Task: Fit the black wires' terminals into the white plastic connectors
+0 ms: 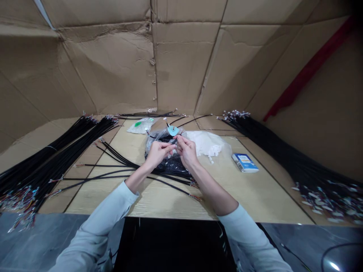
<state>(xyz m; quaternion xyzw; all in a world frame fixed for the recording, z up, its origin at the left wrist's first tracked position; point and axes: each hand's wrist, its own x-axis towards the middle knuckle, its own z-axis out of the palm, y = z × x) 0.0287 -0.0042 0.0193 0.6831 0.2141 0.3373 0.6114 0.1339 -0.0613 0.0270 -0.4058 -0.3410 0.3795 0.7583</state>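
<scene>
My left hand (159, 153) and my right hand (186, 152) meet over the middle of the table, fingertips pinched close together. Between them shows a small dark piece with something whitish beside it, too small to name. Right below and behind the hands lies a clear plastic bag (154, 139) with black contents. A light blue round piece (172, 130) sits on top of it, just past my fingertips. Several loose black cables (113, 172) with bare coloured wire ends spread out left of and under my hands.
Bundles of black cables lie at the left (61, 145) and the right (263, 139). Behind my hands are a small bag of white parts (141, 126) and a larger white bag (205, 141). A blue and white box (245, 163) stands at right. Cardboard (181, 68) walls the back.
</scene>
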